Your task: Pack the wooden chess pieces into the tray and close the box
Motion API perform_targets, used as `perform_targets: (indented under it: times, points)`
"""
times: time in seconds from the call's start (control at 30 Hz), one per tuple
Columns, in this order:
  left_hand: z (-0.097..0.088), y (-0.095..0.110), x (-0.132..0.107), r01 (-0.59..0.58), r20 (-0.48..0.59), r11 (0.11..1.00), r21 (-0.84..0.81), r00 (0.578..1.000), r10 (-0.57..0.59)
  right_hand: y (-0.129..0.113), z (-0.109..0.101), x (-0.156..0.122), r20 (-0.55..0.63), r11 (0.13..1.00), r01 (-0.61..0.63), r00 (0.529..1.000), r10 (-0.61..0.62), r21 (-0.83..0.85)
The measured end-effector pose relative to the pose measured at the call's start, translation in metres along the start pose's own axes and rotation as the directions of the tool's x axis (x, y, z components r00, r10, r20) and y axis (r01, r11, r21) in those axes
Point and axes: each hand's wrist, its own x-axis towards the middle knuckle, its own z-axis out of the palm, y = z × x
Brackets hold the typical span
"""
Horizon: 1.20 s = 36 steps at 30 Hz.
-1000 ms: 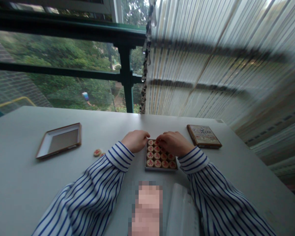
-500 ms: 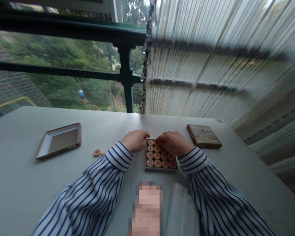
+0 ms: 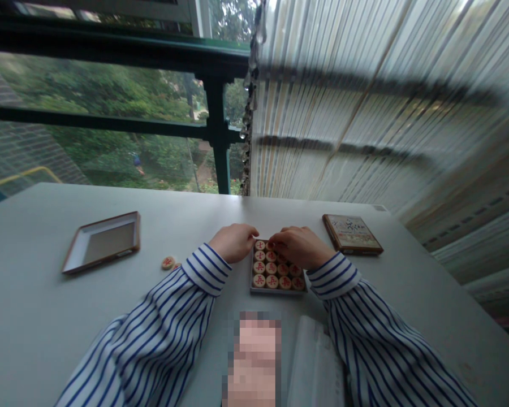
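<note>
**Hands at the box.** The right hand (image 3: 299, 247) is covering the far right pieces (image 3: 271, 269) in the box (image 3: 275, 290). Its fingers are bending, tips meeting over one piece; whether they are gripping it cannot be told. The left hand (image 3: 234, 243) is curling against the box's far left corner, fingertips hidden. The box is lying on the table (image 3: 46, 328) between the wrists. Loose pieces (image 3: 168, 262), partly behind the left sleeve (image 3: 203, 272), a tray (image 3: 132, 244) and a printed lid (image 3: 351, 233) are flanking it. Red characters and lid print are showing too small to read.

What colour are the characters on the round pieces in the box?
Red, on pale round pieces in the box; the head view shows them.
</note>
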Motion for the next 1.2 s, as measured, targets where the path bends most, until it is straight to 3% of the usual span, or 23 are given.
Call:
perform_targets:
  times: [0.37, 0.6, 0.93, 1.2]
  points:
    - [-0.002, 0.002, -0.001, -0.001, -0.005, 1.0, -0.007, 1.0, 0.001, 0.003, 0.0, -0.001, -0.057, 1.0, -0.017, 0.998, 0.017, 0.015]
    - [-0.007, 0.004, -0.002, 0.009, -0.027, 0.999, -0.031, 1.0, -0.009, 0.006, -0.009, -0.004, -0.246, 0.998, -0.051, 0.968, 0.06, 0.042]
    - [-0.019, 0.004, -0.004, -0.02, -0.291, 0.99, -0.14, 0.956, -0.022, 0.004, -0.018, -0.007, -0.498, 0.991, -0.098, 0.857, 0.131, 0.093]
    - [-0.038, 0.005, -0.01, -0.063, -0.436, 0.979, -0.192, 0.899, -0.028, 0.004, -0.022, -0.009, -0.608, 0.99, -0.056, 0.784, 0.122, 0.127]
